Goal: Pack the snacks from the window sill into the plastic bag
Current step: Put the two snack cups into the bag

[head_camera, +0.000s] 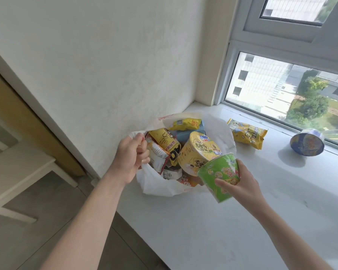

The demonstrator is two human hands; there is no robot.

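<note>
Two hands at work: left hand [132,152] clenches the bag [154,184] rim; right hand [240,184] fingers wrap the green cup [218,173], best lowered beside the yellow cup [200,151].

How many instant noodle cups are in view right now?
3. A yellow paper noodle cup lies in the white plastic bag, a green noodle cup is in the right hand, and a blue noodle cup lies on the white window sill. The bag may hide more.
</note>
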